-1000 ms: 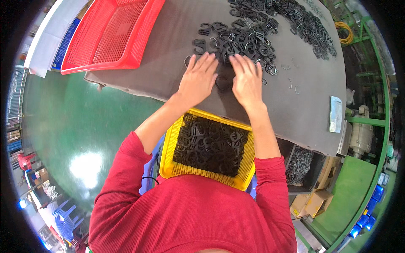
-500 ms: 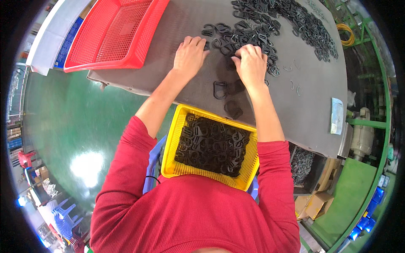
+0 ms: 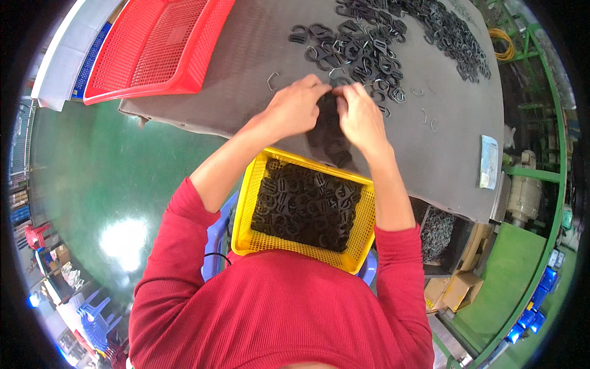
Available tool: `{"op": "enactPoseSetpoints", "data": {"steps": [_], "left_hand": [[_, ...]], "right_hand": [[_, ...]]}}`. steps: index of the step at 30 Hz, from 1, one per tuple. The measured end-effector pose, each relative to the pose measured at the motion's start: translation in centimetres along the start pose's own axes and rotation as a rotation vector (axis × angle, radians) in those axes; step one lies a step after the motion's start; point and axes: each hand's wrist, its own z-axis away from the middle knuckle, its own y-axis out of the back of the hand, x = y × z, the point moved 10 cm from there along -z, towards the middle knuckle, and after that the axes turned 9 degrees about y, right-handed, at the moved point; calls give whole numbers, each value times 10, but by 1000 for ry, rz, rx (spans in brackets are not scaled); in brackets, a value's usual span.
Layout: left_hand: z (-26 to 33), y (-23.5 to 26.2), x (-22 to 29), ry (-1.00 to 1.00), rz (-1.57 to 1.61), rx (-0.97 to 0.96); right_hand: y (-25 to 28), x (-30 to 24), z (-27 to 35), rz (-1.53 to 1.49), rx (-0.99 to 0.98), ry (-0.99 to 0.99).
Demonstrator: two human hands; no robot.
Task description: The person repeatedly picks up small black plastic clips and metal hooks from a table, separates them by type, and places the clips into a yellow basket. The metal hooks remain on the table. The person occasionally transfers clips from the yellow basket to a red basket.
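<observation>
My left hand (image 3: 296,108) and my right hand (image 3: 361,118) meet over the grey-covered table, fingertips pinched together. A black plastic buckle (image 3: 340,80) shows at their tips, mostly hidden by the fingers. Just beyond lies a loose pile of black buckles (image 3: 356,50) mixed with bent wire hooks. One wire hook (image 3: 272,81) rests apart, left of the pile. Below my hands, against my body, a yellow basket (image 3: 244,212) holds many black plastic buckles (image 3: 307,206). Shadow darkens the table between my wrists.
A red basket (image 3: 195,77) stands on the table's left side. More black parts (image 3: 455,49) spread at the far right, with a few wire hooks (image 3: 424,115) nearer. A blue-white packet (image 3: 488,161) lies at the right edge. Under the table, a bin (image 3: 437,237) holds metal pieces.
My left hand has moved right to join my right hand, uncovering a wire hook. My right hand has come slightly nearer and left. The buckle near the front edge no longer shows.
</observation>
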Motion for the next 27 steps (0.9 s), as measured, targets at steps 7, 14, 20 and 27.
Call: {"op": "enactPoseSetpoints", "data": {"steps": [7,14,20,27], "left_hand": [[82,-8,37,-118,175,-418],[-60,82,-26,-107,-75,394],[-109,45,-55,-108,-207,308],[-82,72,-88,244,483,148]], "right_hand": [[-11,-53,103,-327,-549,14],[30,0,-51,-64,-32,180],[-4,42,-104,232,-162,167],[35,74,-77,104,-207,88]]}}
